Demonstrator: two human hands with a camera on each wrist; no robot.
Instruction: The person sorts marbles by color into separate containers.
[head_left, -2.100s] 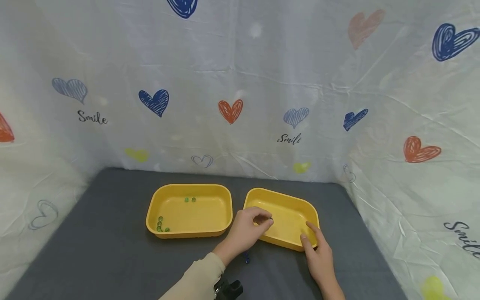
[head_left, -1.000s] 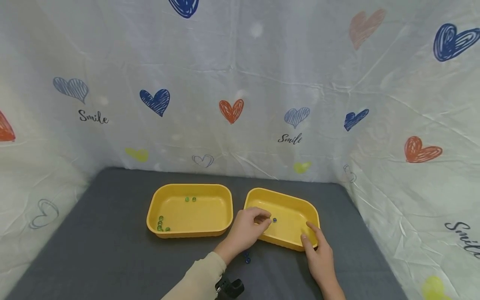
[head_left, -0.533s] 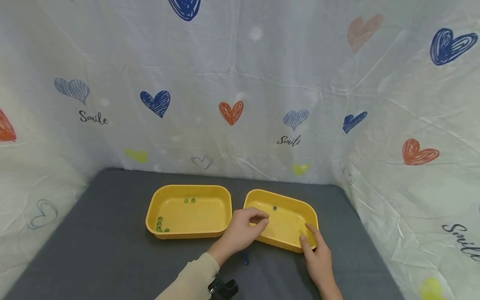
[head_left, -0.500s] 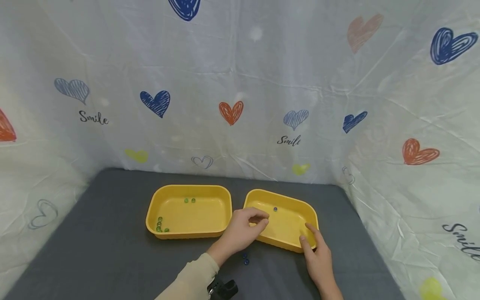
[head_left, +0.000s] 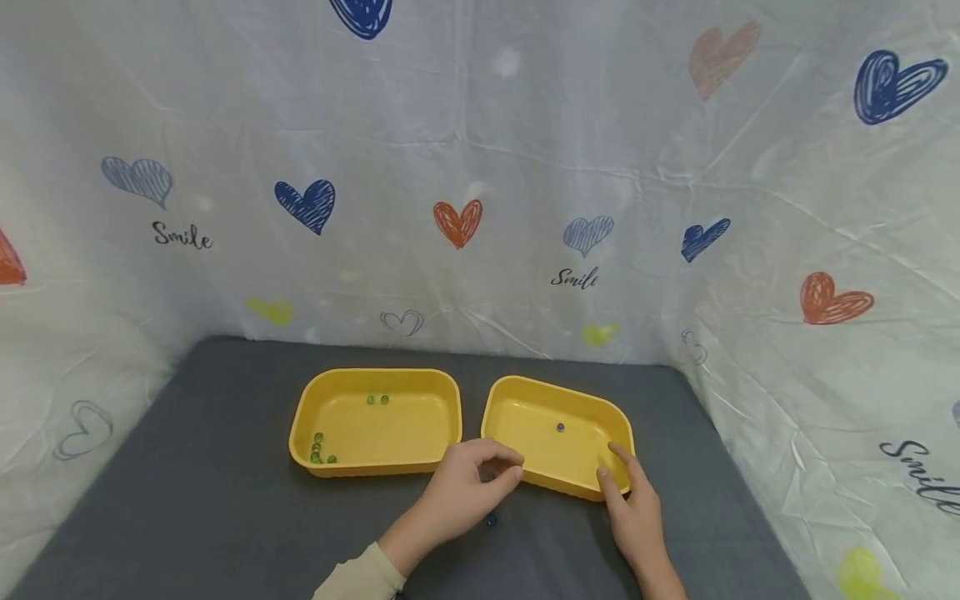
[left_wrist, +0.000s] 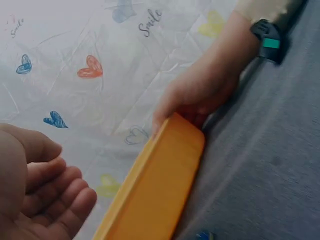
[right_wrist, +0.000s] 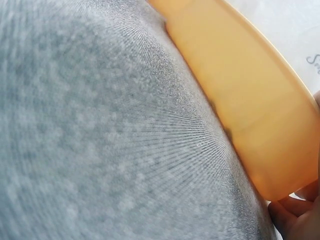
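My left hand (head_left: 468,487) hovers in front of the right yellow tray's near left corner, fingers loosely bent with nothing between them. In the left wrist view, thumb and fingers of this left hand (left_wrist: 45,185) are apart. A blue marble (head_left: 560,427) lies on the floor of the right yellow tray (head_left: 525,386). Another blue marble (head_left: 491,521) sits on the cloth just below my left hand, partly covered by it. With my right hand (head_left: 637,517) I grip the right tray's near right corner; the left wrist view has that hand (left_wrist: 197,92) wrapped over the rim.
To the left stands a second yellow tray (head_left: 375,468) with several green marbles (head_left: 316,454) in its near left corner and two green marbles (head_left: 385,400) toward the back. A dark grey cloth (head_left: 225,500) covers the table. Behind hangs a white curtain (head_left: 510,167) with printed hearts.
A blue marble has come out of my left hand into the right tray, rolled back, then drifted right and nearer. My left hand has drawn back toward the table marbles. The right hand keeps its place.
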